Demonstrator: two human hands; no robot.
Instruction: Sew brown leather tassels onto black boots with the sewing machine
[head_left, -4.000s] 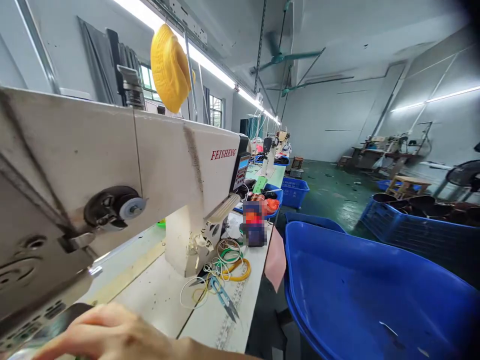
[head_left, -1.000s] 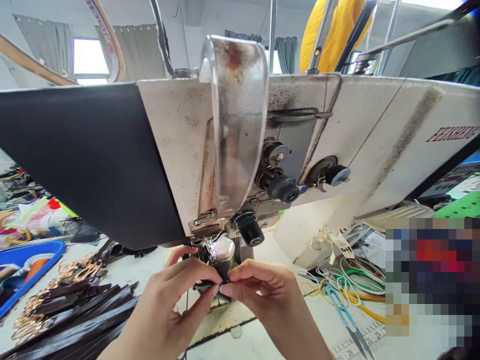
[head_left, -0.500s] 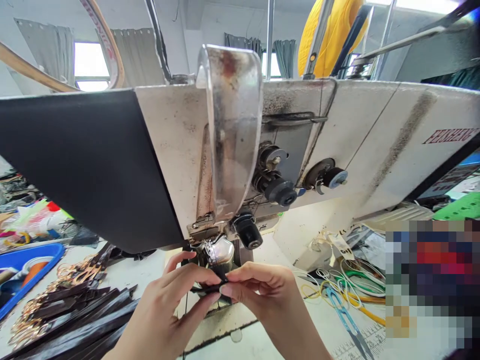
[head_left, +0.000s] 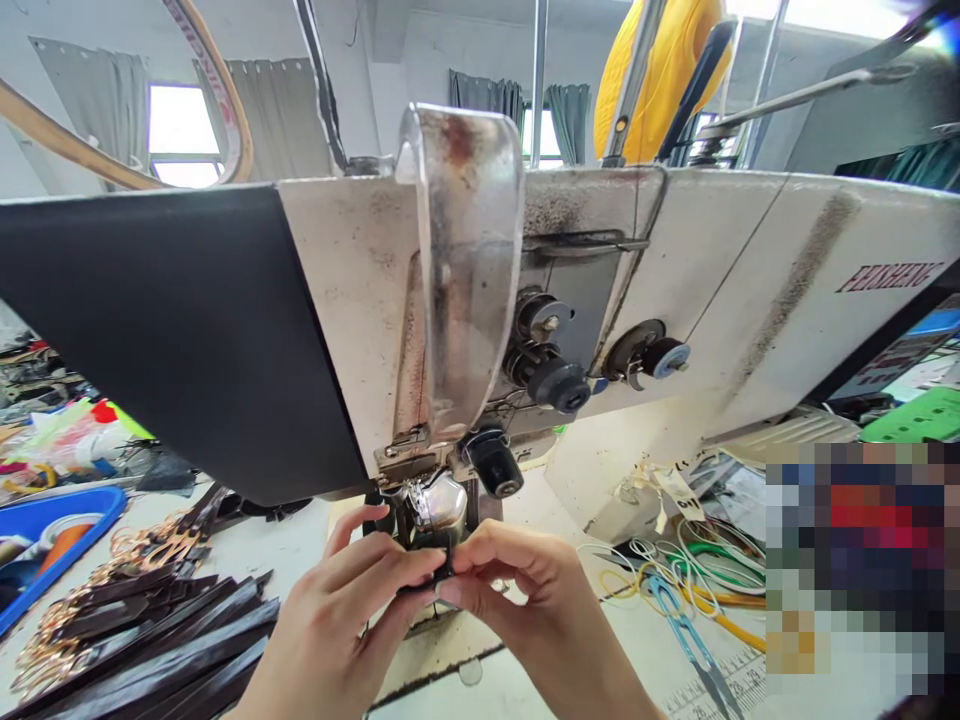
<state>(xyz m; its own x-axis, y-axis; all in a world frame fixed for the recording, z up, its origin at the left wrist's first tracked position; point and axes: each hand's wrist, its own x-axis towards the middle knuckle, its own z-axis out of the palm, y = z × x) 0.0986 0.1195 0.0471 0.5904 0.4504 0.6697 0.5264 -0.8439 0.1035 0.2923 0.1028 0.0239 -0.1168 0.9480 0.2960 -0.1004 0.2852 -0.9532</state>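
Left hand [head_left: 337, 610] and right hand [head_left: 525, 590] pinch small dark strap piece [head_left: 435, 582] between fingertips, directly under sewing machine [head_left: 675, 290] presser foot; dark strap pile [head_left: 150, 630] left of grip, blue thread snips [head_left: 686, 640] right

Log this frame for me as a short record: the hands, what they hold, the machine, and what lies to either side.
setting: sewing machine on a white table
hands: left hand and right hand pinch one small dark strap, fingertips meeting
place of hold: just under the machine's needle area, below a clear guard
left side: pile of straps with gold-coloured buckles; blue tray
right side: blue snips, coloured bands
above: yellow thread cone
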